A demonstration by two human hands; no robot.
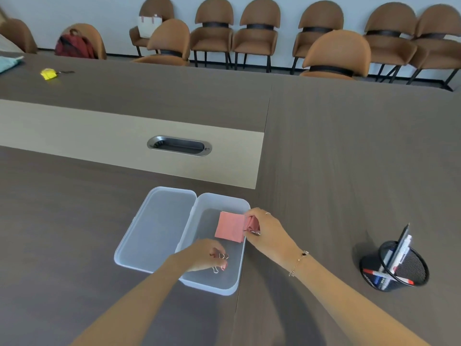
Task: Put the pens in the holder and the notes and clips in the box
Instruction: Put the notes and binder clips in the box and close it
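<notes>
A clear plastic box (219,288) lies open on the dark table, its hinged lid (154,228) flat to the left. A pink pad of notes (229,227) rests inside the box at its far right. My right hand (267,229) hovers over the box's right rim, pinching a pink binder clip (252,226) next to the notes. My left hand (203,254) is inside the box, fingers closed on pink binder clips (222,262) with metal loops. A black mesh holder (394,268) with several pens (401,248) stands at the right.
A metal cable port (179,146) sits in the beige strip of the table beyond the box. A yellow object (49,73) and a pale cloth (8,63) lie at the far left. Brown chairs (257,33) line the wall, one holding a red backpack (74,46).
</notes>
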